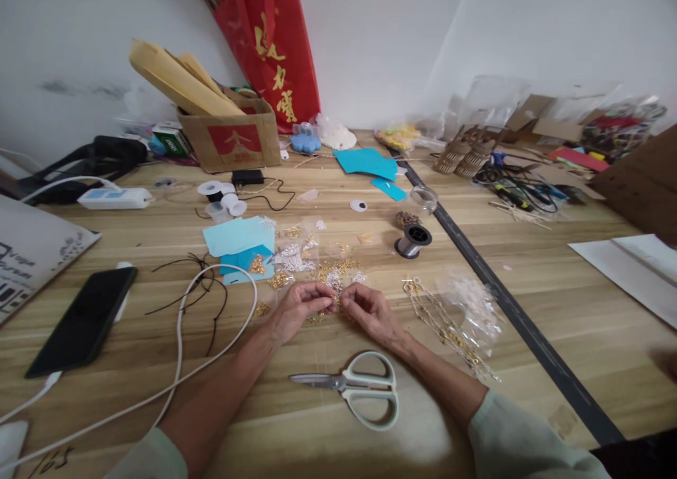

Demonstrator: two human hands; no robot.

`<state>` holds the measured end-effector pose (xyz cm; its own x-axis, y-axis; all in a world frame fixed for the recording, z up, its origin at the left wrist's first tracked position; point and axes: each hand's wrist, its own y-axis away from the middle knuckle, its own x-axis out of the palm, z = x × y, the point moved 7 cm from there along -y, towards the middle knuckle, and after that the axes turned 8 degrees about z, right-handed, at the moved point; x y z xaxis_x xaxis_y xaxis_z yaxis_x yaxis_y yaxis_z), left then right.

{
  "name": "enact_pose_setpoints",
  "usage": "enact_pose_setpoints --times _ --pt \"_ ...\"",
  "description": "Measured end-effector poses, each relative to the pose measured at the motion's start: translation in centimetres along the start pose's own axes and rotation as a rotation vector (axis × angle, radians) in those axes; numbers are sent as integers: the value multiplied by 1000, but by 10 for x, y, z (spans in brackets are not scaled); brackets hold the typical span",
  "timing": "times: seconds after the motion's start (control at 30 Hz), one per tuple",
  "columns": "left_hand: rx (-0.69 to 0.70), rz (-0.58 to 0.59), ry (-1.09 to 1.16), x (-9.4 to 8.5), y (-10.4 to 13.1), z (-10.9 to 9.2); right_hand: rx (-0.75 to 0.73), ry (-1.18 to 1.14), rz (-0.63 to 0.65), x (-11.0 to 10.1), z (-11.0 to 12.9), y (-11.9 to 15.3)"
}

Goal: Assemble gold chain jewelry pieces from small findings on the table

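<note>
My left hand [302,308] and my right hand [371,311] meet at the middle of the table, both with thumb and forefinger pinched close together. Something tiny and gold-coloured shows at the left fingertips, too small to name; what the right fingers pinch is hidden. Just beyond the fingers lie loose gold beads [346,266] and a heap of silver beads [334,279]. Small bags of silver beads [293,259] sit to the upper left. Nearer to me, between my forearms, rest scissors [354,386] with pale green handles, pointing left.
Bead chains [441,324] and clear plastic bags [474,310] lie right of my hands. A wire spool [412,241] stands farther back. On the left are a white cable [183,324], black cords [214,302] and a phone [82,320]. A dark strip [508,299] crosses the table.
</note>
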<state>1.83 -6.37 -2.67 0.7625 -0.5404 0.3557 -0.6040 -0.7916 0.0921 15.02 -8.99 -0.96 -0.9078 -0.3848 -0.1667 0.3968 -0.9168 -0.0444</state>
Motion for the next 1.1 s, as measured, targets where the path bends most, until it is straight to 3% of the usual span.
enact_pose_setpoints --times 0.17,0.57,0.73,0.97,1.1 --pt "13 0 -19 1 0 -3 -54 -2 16 3 4 -1" --pt "35 -59 -181 1 1 -10 -282 339 -84 -2 30 6" --pt "19 -11 -170 6 1 -9 -279 344 -50 0 31 4" --pt "12 -15 -169 6 2 -11 -194 224 -39 -1 14 2" --pt "22 -28 -155 6 2 -10 -235 225 -67 -4 15 2"
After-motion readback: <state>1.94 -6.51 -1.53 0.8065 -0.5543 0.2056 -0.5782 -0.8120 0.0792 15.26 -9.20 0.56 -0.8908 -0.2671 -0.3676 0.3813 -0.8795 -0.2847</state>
